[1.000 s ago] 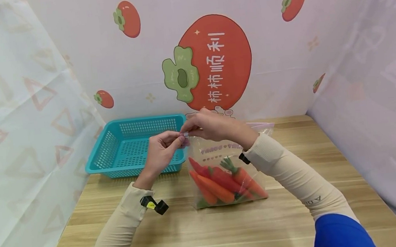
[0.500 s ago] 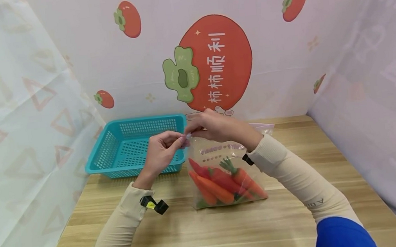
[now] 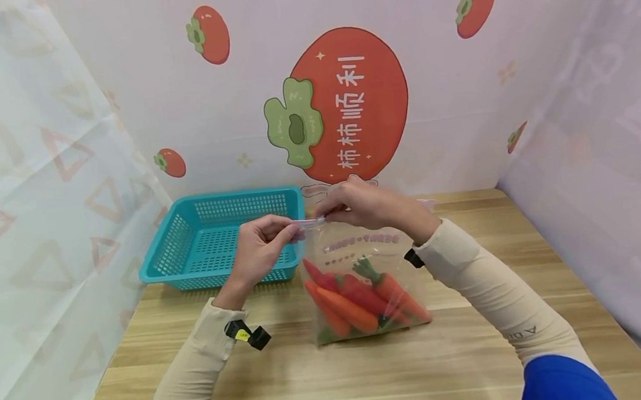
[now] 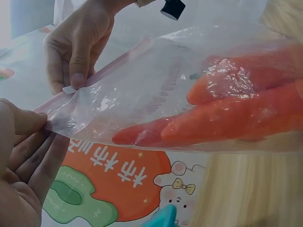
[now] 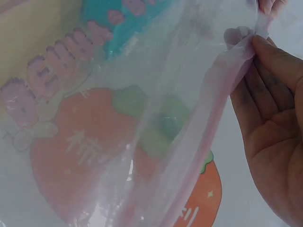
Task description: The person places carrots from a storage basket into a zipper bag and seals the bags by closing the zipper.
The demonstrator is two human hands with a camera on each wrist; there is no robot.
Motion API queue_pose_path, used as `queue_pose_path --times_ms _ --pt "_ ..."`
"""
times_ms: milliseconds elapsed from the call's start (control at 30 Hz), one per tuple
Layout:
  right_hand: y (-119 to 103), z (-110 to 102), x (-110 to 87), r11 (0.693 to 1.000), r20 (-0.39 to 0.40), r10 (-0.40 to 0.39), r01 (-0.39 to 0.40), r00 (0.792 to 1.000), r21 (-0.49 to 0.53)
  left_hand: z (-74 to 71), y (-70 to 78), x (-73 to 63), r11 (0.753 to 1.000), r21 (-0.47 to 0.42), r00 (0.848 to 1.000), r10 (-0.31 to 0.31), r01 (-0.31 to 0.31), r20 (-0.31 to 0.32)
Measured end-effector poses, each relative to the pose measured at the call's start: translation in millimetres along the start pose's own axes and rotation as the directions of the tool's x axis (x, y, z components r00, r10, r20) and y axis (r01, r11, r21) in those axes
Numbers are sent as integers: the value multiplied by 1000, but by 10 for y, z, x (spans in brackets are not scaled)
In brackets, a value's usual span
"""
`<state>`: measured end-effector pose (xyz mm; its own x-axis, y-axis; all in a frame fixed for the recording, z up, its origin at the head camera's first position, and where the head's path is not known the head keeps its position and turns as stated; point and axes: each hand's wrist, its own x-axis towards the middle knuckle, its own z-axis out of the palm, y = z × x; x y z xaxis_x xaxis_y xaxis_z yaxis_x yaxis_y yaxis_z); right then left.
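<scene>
A clear zip bag with pink lettering stands on the wooden table in the head view. Inside it lie orange carrots, one with a green leafy top, and red peppers. My left hand pinches the bag's top left corner between thumb and fingers. Just to its right, my right hand pinches the zip edge at a small white slider, which shows in the left wrist view. Part of the bag's top edge is hidden behind my right hand.
A blue-green plastic basket stands at the back left, close beside the bag. Behind it rises a printed cloth wall, with cloth sides to the left and right. The wooden table top extends toward me.
My right hand has slid rightward along the bag's top edge, away from my left hand, and the stretch of zip between them has grown. My left hand keeps its pinch at the corner.
</scene>
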<state>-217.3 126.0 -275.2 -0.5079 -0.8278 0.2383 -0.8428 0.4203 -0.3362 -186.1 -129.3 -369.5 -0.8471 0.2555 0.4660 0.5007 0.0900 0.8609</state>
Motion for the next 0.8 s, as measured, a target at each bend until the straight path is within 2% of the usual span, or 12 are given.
queue_pose_path --times_ms 200,467,600,800 --pt "43 -44 -61 999 -29 15 -14 999 35 29 25 61 998 64 999 26 -28 30" --pt "37 -54 -14 997 18 34 -35 999 66 94 8 89 996 26 996 90 -90 8" --pt "29 -41 10 996 33 41 -44 999 74 96 -12 83 996 13 996 88 -88 -5" --pt "50 -20 11 996 7 28 -29 1000 80 77 -24 91 997 22 997 73 -73 -16"
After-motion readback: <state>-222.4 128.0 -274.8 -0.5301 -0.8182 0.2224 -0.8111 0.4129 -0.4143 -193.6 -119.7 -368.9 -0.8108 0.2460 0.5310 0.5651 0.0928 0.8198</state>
